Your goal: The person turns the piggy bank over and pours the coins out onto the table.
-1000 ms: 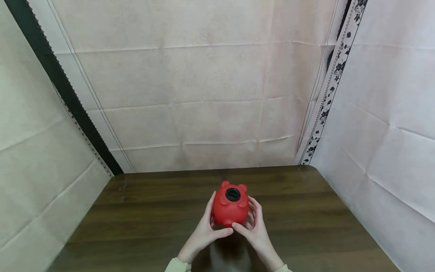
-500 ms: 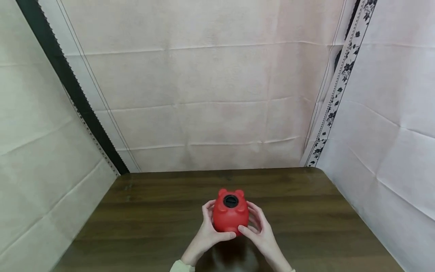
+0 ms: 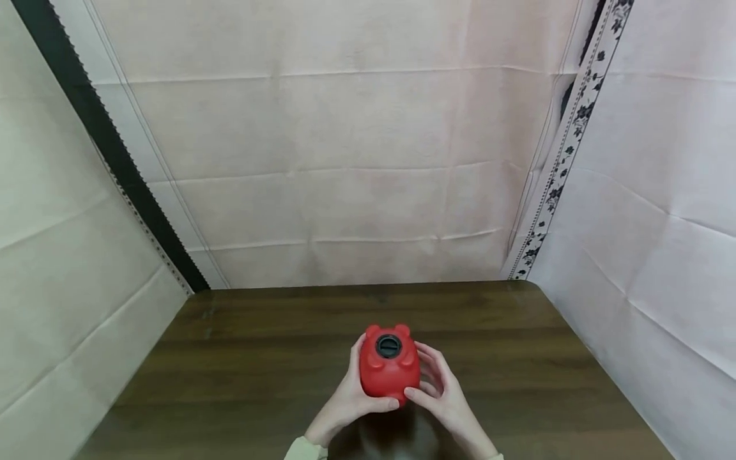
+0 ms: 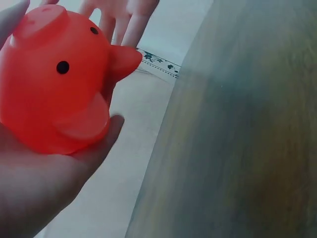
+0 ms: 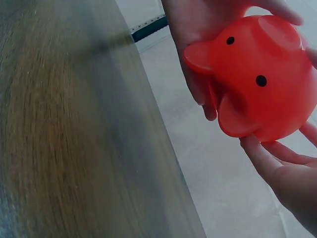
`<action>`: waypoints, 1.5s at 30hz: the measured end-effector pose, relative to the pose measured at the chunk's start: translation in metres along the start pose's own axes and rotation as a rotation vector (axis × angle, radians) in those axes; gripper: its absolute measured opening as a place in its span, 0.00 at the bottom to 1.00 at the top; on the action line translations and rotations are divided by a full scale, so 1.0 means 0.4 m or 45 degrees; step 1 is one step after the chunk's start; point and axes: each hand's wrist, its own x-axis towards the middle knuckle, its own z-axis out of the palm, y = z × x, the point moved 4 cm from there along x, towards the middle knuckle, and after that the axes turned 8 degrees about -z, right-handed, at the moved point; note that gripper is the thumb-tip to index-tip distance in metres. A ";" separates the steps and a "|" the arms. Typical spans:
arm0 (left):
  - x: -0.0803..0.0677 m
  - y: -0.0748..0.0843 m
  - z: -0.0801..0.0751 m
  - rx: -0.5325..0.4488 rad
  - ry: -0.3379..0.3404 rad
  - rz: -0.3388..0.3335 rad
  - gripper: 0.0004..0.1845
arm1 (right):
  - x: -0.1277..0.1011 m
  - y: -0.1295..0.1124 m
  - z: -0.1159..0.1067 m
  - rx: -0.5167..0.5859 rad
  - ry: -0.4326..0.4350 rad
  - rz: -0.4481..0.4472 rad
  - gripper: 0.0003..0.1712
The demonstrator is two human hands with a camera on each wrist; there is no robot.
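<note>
Dark wood-grain table (image 3: 253, 358), hung cloth behind

Left hand (image 3: 349, 400) and right hand (image 3: 442, 395) raised side by side, palms facing each other, fingers curled around the red pig (image 3: 389, 365) between them, thumbs meeting at its near side.

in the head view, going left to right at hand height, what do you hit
Bare table → left hand → red piggy bank → right hand → bare table again
</note>
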 end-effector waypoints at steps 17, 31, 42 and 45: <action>-0.014 -0.005 -0.011 -0.012 0.174 0.036 0.57 | 0.056 -0.168 0.000 -0.697 -0.097 -0.627 0.28; -0.015 0.001 0.004 0.134 0.192 0.068 0.58 | 0.151 -0.250 0.100 -1.613 -0.288 -1.066 0.10; -0.016 0.000 0.014 0.163 0.248 0.119 0.60 | 0.137 -0.245 0.106 -1.605 -0.237 -1.042 0.13; -0.019 0.000 0.017 0.165 0.254 0.120 0.60 | 0.134 -0.241 0.106 -1.590 -0.243 -1.014 0.12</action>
